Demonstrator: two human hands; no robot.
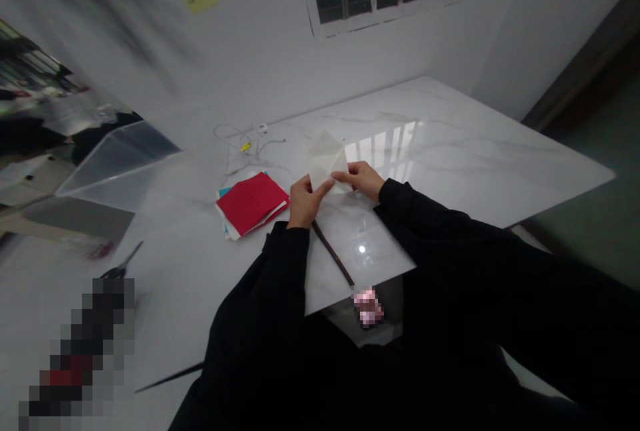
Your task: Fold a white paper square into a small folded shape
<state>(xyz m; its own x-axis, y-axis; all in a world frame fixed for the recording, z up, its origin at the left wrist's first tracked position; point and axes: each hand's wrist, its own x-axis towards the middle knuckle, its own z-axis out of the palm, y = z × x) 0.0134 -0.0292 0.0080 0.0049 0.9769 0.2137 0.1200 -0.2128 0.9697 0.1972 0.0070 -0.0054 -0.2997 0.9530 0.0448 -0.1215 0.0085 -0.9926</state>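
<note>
A pale cream sheet of paper [325, 151], with folds across it, is held up just above the marble-patterned table. My left hand [306, 203] grips its lower left edge, the thumb lying on the front. On the right side, my right hand [365, 179] pinches the same paper, and its thumb presses near the middle fold. The two thumbs almost meet. Left of my left hand lies a stack of coloured paper [253, 203], red on top with white and blue edges showing. A thin dark stick or strap [333, 253] runs from under my left hand to the table's front edge.
A white cable [235, 144] with a yellow tag lies near the wall. Scissors [123, 264] rest on the left. A translucent plastic bin [120, 157] stands at far left. The table's front edge [360, 283] is close to my body. A barred window is above.
</note>
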